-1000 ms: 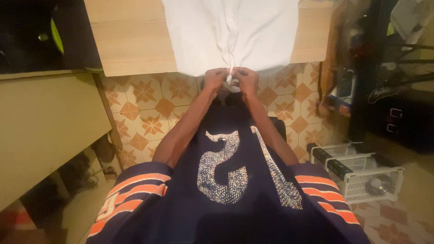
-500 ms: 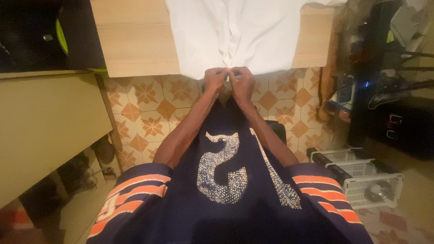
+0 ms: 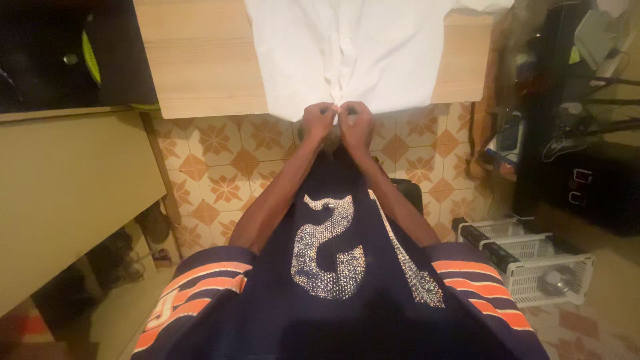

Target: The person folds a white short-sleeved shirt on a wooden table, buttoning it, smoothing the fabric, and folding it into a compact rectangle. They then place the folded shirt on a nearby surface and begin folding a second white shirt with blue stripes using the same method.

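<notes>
Bare wooden tabletop (image 3: 200,60) is left open on either side of the white shirt (image 3: 353,53). Leftward passage is blocked by a cream cabinet (image 3: 67,187); rightward, by a white plastic basket (image 3: 533,263) (floor level) and dark clutter.

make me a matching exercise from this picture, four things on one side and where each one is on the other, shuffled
Things:
1. white shirt
2. left hand
3. right hand
4. white plastic basket

Places:
A. on the tiled floor at the right
B. spread on the wooden table, hem over the near edge
C. pinching the shirt's hem from the left of the button strip
D. pinching the shirt's hem from the right of the button strip

Pairs: 1-B, 2-C, 3-D, 4-A
</notes>
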